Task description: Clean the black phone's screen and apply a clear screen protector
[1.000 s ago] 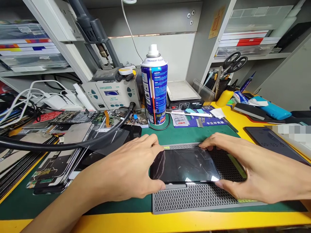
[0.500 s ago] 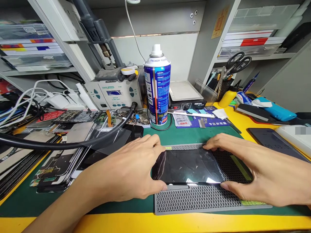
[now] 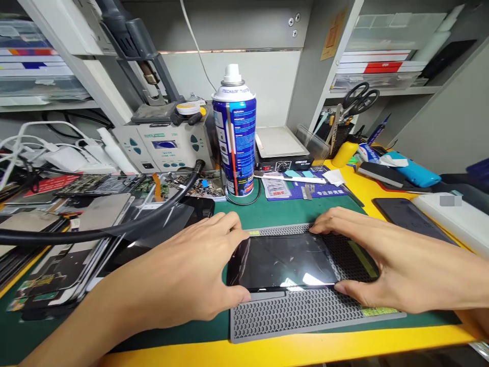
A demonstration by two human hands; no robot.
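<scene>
- Head view: black, glossy, rectangular phone point(image 3: 282, 262) over a grey honeycomb-textured mat point(image 3: 275, 321), between the two hands; whether its underside rests fully on the mat is hidden.
- Long axis runs left to right, across the person's front; white glare along the near edge, small marks on the glass.
- Bare left hand point(image 3: 202, 265) clamped on the left end: thumb at the near edge, fingers at the far edge.
- Bare right hand point(image 3: 393, 260) at the right end: thumb at the near corner, fingers at the far one, spanning the short axis.
- Neither hand nearer; both touch.
- Grey mat lies on a flat green mat point(image 3: 275, 211), yellow tabletop point(image 3: 183, 354) showing in front.
- Blue spray can point(image 3: 242, 148) upright beyond the phone.
</scene>
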